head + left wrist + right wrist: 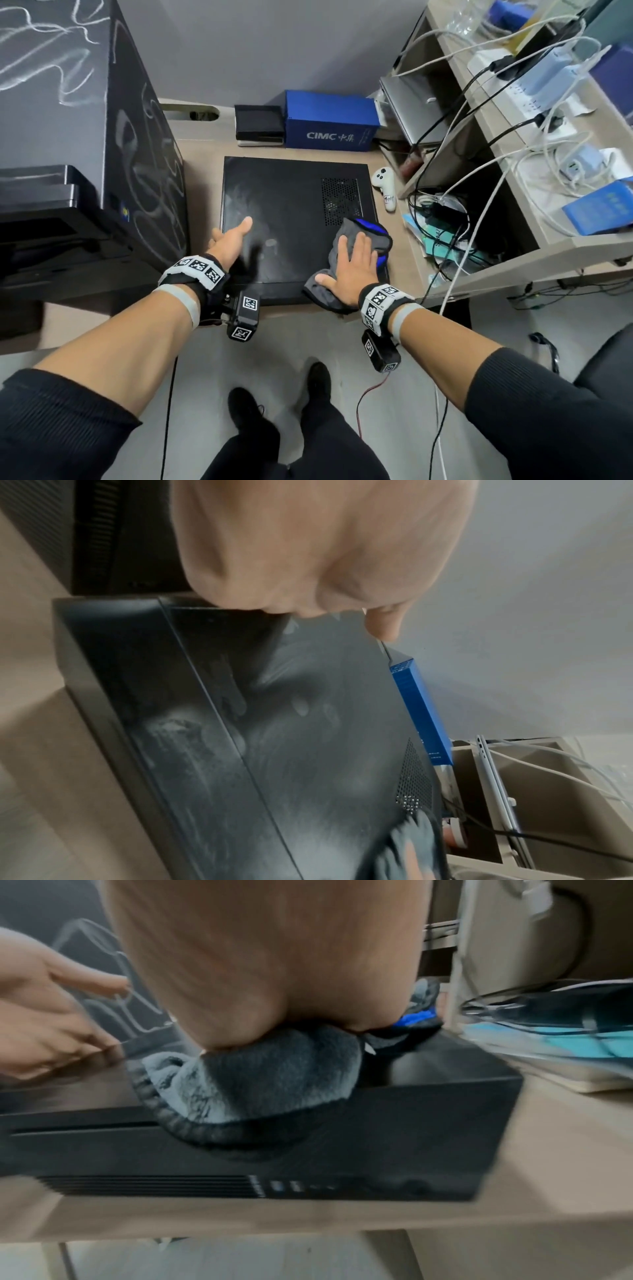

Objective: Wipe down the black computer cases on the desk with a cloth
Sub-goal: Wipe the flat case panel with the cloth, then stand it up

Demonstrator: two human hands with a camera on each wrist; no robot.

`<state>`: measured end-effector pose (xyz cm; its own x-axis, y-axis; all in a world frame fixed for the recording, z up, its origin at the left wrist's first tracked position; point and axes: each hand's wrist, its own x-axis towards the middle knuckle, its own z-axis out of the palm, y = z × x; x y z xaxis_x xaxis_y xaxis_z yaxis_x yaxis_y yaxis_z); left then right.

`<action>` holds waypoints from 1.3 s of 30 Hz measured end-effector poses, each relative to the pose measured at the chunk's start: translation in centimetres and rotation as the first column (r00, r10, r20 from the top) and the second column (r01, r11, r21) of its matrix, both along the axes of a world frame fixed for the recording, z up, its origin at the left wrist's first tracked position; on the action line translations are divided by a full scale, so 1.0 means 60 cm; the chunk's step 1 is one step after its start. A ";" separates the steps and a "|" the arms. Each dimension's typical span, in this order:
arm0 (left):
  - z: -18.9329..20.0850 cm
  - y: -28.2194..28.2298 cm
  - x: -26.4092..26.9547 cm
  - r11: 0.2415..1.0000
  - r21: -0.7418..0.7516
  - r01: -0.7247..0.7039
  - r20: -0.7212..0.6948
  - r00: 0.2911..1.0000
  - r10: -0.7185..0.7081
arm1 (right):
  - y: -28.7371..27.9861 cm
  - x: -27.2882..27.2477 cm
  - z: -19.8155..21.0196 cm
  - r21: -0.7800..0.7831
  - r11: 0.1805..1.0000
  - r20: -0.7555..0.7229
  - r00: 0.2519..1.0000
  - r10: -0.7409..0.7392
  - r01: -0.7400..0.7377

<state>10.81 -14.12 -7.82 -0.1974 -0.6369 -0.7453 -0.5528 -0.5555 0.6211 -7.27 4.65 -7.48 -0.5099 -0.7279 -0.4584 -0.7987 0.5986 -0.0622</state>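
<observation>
head view: beige laminate desk (202, 150) against a grey wall; flat black metal computer case (291, 212), dusty and smeared, lying at its near edge; tall black tower case (85, 120) to the left; blue cimc box (329, 121) at the far side; white controller (386, 188) to the right. right hand (349, 270), fingers straight and spread, pressing grey-and-blue fleece cloth (363, 236) on the flat case's near right corner. left hand (229, 241) over its left edge, fingers loosely extended, holding nothing.

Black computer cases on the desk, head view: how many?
2. A flat case lies centre desk, with the right hand pressing the cloth on its near right corner. A tall upright case stands at left. More may sit outside the frame.
</observation>
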 end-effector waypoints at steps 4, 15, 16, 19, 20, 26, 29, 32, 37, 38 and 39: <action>-0.026 -0.008 0.014 1.000 0.007 0.012 -0.048 0.999 -0.012 | -0.064 0.089 -0.017 -0.092 0.976 -0.001 0.980 0.198 -0.197; 0.001 -0.001 0.014 0.989 -0.118 -0.090 0.000 0.996 0.090 | -0.105 0.141 -0.011 -0.251 0.780 0.074 0.793 0.605 -0.573; 0.004 0.001 0.007 0.985 -0.136 -0.106 0.032 0.993 0.112 | -0.087 0.116 -0.013 -0.241 0.787 0.053 0.802 0.595 -0.568; 0.004 -0.014 -0.014 0.975 -0.199 -0.103 0.116 0.985 0.128 | -0.038 0.024 -0.013 -0.174 0.877 0.016 0.890 0.456 -0.447; 0.005 -0.023 -0.022 0.972 -0.217 -0.087 0.147 0.982 0.120 | -0.027 -0.011 -0.011 -0.150 0.910 0.015 0.920 0.392 -0.385; 0.003 -0.065 -0.069 0.970 -0.227 -0.090 0.226 0.964 0.143 | -0.072 -0.149 -0.007 -0.019 0.995 0.005 0.995 0.101 -0.101; 0.005 -0.073 -0.090 0.977 -0.200 -0.079 0.255 0.958 0.129 | -0.133 -0.185 -0.003 0.008 0.999 0.019 0.998 0.051 -0.051; 0.004 -0.072 -0.105 0.982 -0.183 -0.036 0.337 0.937 0.097 | -0.201 -0.217 -0.001 -0.003 0.999 0.018 0.999 0.038 -0.038; -0.001 -0.075 -0.099 0.992 -0.128 -0.004 0.337 0.940 0.047 | -0.325 -0.201 -0.010 -0.067 0.962 0.036 0.963 0.266 -0.264; -0.002 -0.078 -0.094 0.994 -0.112 -0.013 0.312 0.949 0.048 | -0.352 -0.185 -0.011 -0.090 0.934 0.034 0.937 0.349 -0.345; -0.003 -0.079 -0.090 0.995 -0.101 -0.020 0.286 0.957 0.048 | -0.378 -0.166 -0.012 -0.106 0.902 0.024 0.906 0.422 -0.418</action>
